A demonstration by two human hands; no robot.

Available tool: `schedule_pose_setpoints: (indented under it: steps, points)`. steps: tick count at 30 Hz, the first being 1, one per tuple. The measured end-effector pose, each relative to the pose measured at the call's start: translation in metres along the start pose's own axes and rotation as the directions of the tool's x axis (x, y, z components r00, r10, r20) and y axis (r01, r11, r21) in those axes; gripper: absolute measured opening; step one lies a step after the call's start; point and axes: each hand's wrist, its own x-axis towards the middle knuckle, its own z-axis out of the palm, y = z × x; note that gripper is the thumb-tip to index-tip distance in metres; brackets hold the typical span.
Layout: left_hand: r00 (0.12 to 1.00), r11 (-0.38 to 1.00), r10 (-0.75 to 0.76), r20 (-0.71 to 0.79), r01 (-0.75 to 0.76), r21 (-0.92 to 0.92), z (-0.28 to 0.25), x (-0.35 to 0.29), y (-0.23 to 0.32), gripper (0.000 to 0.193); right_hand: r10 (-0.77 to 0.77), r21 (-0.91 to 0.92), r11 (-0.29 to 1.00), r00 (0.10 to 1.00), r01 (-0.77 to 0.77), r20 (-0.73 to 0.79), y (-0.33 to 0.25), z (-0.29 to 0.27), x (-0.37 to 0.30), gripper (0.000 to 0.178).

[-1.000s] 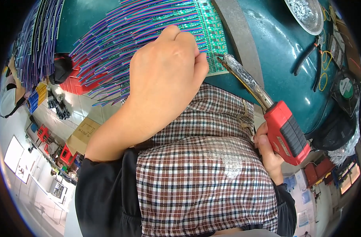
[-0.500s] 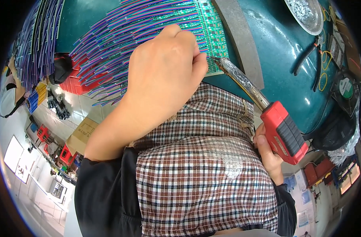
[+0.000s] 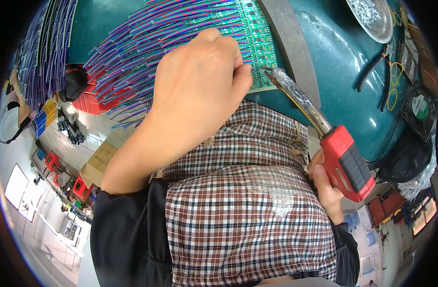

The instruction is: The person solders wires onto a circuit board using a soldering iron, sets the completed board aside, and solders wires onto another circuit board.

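Observation:
My left hand [image 3: 200, 79] is closed in a pinch above the green circuit board panel [image 3: 259, 43], its fingertips out of sight beneath it. Around and under it run rows of thin multicoloured wires [image 3: 180, 24], fanned to the left from the board. My right hand [image 3: 326, 189] is wrapped round the red and black handle of a soldering iron [image 3: 346, 165]. The iron's metal barrel [image 3: 300, 98] slants up and left, its tip over the near right part of the board, a little to the right of my left thumb.
A grey curved bar [image 3: 295, 48] lies beside the board on the green table [image 3: 329, 62]. Farther right are a metal dish of silvery bits [image 3: 379, 24], pliers [image 3: 372, 69] and a small black fan [image 3: 419, 107]. More wire bundles [image 3: 46, 52] hang at the far left.
The soldering iron has shifted slightly to the right, its tip drawing away from my left thumb and its handle dropping a little. My left hand has barely moved.

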Motion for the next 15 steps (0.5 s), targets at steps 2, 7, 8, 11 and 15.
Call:
schedule_pose_setpoints:
  steps: [2,7,8,11,15]
  points:
    - [1.0,1.0,0.002,0.001,-0.002,-0.002,-0.0003,-0.0004,0.0011,0.018,-0.011,0.014,1.0,1.0,0.011,-0.014,-0.0021,0.0021,-0.0006,0.014]
    - [1.0,1.0,0.006,0.004,-0.006,-0.016,-0.0003,-0.0022,0.004,0.019,0.022,0.015,1.0,0.999,-0.021,-0.028,0.0034,0.0001,-0.008,0.025]
    - [1.0,1.0,0.008,0.004,-0.008,-0.015,-0.0002,-0.0022,0.0044,0.019,0.02,0.039,0.999,0.999,-0.018,-0.035,0.0032,0.0009,-0.0075,0.027]
    - [1.0,1.0,0.008,0.012,-0.008,-0.012,-0.0001,-0.0029,0.0064,0.019,0.013,0.049,0.999,0.999,-0.01,-0.045,0.0033,0.0009,-0.0082,0.028]
    - [0.999,1.0,0.016,0.033,-0.016,-0.006,-0.0028,-0.0044,0.0091,0.018,-0.001,0.017,1.0,0.999,0.001,-0.039,0.0001,-0.0021,-0.0074,0.026]
